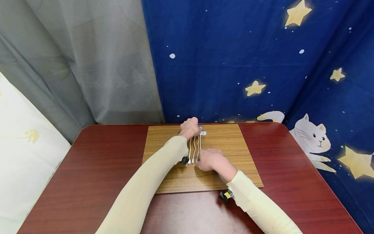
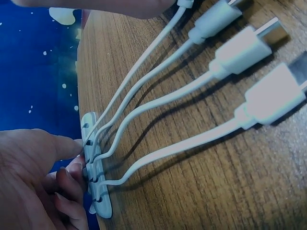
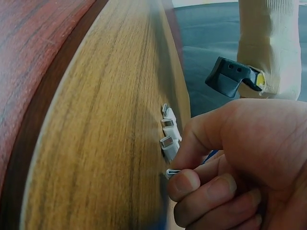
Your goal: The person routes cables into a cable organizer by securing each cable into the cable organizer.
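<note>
A white cable clip with slots lies near the far edge of a wood-grain board, several thin white charging cables passing through it. My left hand is at the clip, thumb tip against its far side and the other fingers curled behind; what lies inside the grip is partly hidden. Nearer to me, my right hand pinches a small plug at one cable's end between thumb and forefinger. The other plugs lie side by side next to it, their metal tips toward me.
The wood-grain board rests on a dark red table. Behind the table's far edge hang a grey curtain and a blue curtain with stars. Black wrist cameras sit below the sleeves.
</note>
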`<state>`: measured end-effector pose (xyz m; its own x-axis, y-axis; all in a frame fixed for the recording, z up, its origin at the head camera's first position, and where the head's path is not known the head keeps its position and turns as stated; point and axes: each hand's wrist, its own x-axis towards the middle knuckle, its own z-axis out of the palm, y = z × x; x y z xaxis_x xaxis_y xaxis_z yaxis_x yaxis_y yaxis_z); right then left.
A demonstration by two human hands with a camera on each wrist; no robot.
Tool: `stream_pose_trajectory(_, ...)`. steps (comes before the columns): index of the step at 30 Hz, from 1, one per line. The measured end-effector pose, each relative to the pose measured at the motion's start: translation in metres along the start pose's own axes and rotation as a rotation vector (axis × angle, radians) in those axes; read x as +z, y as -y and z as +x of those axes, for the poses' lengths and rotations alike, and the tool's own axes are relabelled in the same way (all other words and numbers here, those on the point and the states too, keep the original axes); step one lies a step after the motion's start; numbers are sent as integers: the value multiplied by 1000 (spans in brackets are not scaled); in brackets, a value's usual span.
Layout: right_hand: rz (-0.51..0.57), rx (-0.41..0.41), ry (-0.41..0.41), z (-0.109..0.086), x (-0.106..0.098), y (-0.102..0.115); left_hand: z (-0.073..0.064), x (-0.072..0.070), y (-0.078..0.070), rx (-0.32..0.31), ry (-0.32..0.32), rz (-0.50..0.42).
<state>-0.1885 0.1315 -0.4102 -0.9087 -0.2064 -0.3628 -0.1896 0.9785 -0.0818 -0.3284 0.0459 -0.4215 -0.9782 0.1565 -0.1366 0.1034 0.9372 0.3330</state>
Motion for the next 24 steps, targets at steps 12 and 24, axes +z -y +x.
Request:
stream_pose_trajectory(12, -33, 4, 26, 1, -3, 1, 0, -1, 1, 18, -1, 14)
stream_pose_trajectory(24, 1, -13, 57, 6, -3, -2, 1, 1, 1, 22, -2, 25)
